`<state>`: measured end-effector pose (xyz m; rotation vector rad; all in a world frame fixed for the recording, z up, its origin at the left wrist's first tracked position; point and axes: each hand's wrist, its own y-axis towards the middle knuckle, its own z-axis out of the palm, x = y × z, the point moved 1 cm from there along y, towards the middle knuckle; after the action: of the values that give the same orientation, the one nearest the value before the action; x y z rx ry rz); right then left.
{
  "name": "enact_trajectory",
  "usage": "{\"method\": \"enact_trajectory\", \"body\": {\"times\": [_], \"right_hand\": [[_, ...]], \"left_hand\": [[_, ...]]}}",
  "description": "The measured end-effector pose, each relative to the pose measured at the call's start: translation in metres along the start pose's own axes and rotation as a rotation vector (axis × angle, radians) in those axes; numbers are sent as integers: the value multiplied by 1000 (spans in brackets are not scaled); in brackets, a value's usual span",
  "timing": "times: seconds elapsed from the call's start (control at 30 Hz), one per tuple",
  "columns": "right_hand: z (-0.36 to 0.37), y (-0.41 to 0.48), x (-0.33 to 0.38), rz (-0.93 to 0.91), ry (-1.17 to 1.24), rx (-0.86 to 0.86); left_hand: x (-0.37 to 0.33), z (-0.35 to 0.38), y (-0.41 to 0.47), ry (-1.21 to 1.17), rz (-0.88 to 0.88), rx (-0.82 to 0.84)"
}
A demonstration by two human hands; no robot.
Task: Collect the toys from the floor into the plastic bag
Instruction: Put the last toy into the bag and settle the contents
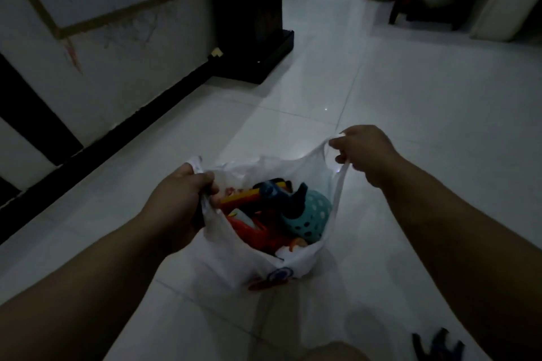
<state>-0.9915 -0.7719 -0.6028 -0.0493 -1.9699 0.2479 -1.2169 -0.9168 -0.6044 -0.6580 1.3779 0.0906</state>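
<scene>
Fingers of left hand (179, 199) and right hand (366, 152) curl round handles of the plastic bag (264, 265) — mouth upward, stretched side to side.

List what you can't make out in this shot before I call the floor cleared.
Head view: toys deep in the white plastic bag, covered by the teal perforated ball and the bag's wall.
Head view: dark blue toy on the white tiled floor, cut by the bottom edge and dim; type unclear.
Head view: floor under the left forearm and right forearm, hidden by them.
</scene>
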Motion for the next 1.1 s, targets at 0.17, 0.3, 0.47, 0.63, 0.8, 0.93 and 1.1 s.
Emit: {"method": "enact_trajectory", "body": {"times": [0.17, 0.3, 0.47, 0.63, 0.8, 0.93, 1.1], "right_hand": [[-70, 5, -21, 26, -54, -123], [-109, 4, -51, 52, -145, -125], [-136, -12, -83, 60, -21, -94], [-137, -67, -174, 101, 30, -221], [-76, -132, -316, 536, -550, 82], [-38, -152, -396, 692, -663, 136], [-28, -151, -395, 731, -564, -11]], "left_hand": [[7, 63, 14, 124, -36, 143], [21, 98, 21, 281, -62, 319], [20, 130, 18, 305, -116, 455], [21, 133, 14, 325, -125, 481], [24, 132, 17, 306, -128, 493], [32, 133, 14, 304, -95, 511], [41, 132, 10, 303, -65, 519]]}}
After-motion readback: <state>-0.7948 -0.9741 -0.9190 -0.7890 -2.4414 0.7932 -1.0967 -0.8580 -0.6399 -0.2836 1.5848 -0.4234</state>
